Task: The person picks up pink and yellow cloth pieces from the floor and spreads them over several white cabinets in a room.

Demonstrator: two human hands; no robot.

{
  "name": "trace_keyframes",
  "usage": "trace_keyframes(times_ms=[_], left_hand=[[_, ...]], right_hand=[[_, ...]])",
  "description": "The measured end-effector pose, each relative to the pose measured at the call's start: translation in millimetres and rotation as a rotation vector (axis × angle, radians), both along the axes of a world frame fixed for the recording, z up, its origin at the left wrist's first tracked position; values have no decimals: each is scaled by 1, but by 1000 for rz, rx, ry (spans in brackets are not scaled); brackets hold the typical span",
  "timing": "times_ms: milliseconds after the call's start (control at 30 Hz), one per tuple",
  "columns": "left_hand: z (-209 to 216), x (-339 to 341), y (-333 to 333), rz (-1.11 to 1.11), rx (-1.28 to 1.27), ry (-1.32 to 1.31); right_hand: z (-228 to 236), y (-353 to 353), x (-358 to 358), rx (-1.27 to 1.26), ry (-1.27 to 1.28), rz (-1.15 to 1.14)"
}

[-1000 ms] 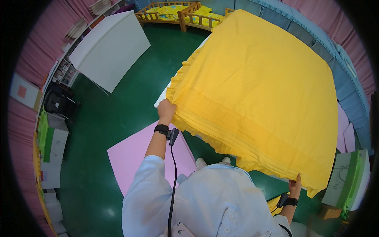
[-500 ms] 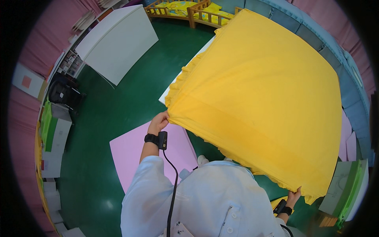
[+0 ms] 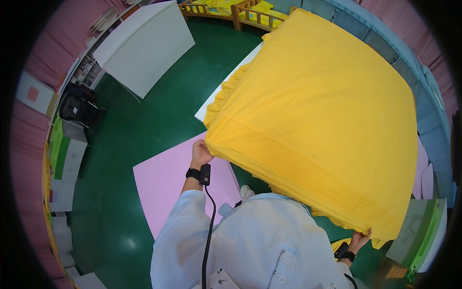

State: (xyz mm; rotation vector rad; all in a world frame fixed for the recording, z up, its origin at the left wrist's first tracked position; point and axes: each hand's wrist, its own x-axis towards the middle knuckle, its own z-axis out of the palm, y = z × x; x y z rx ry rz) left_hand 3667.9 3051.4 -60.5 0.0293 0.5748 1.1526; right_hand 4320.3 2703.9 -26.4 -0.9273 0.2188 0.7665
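Note:
A large yellow ruffled bed cover [image 3: 322,115] is spread over a broad flat rectangular form, with creases across its top. Ruffles hang along its left and near edges. At the near left corner, my left hand [image 3: 200,152] grips the cover with fingers partly hidden by the cloth. My right hand [image 3: 359,239] pinches the ruffled edge near the near right corner. Black bands with small devices are on both wrists. A white edge [image 3: 211,107] shows under the cover's left side. What lies beneath the rest of the cloth is hidden.
A pink mat [image 3: 166,180] lies on the green floor [image 3: 115,139] left of my feet. A white table [image 3: 149,48] stands at the far left. Wooden cots [image 3: 238,19] with yellow bedding are behind. Blue padding [image 3: 375,41] lines the right wall; a green-topped cabinet [image 3: 416,231] stands near right.
My left hand has shifted slightly right and nearer, with the cover's left corner now folded down more sharply. My right hand has moved slightly right along the edge, and the cloth's creases have shifted.

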Motion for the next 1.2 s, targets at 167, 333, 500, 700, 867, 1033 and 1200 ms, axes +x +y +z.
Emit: trace_keyframes(times_ms=[167, 333, 500, 700, 867, 1033, 1200], left_hand=[[-24, 1, -12, 76, 36, -167], [-50, 0, -14, 79, 158, 99], [-66, -3, -24, -54, 205, -56], [-91, -10, -39, -111, -99, 175], [-92, -1, -29, -144, 237, 259], [-64, 49, -40, 14, 56, 246], [-56, 86, -70, 200, 129, 189]], right_hand=[[-40, -41, 4, -16, -129, -99], [-99, -87, 0, -231, -164, -26], [-85, -51, -14, -359, -71, -46], [-72, -16, -29, -59, 121, -153], [-96, -50, -13, -443, -21, -49], [-101, -71, -4, -529, -56, 119], [-51, -52, 12, 9, 74, -68]])
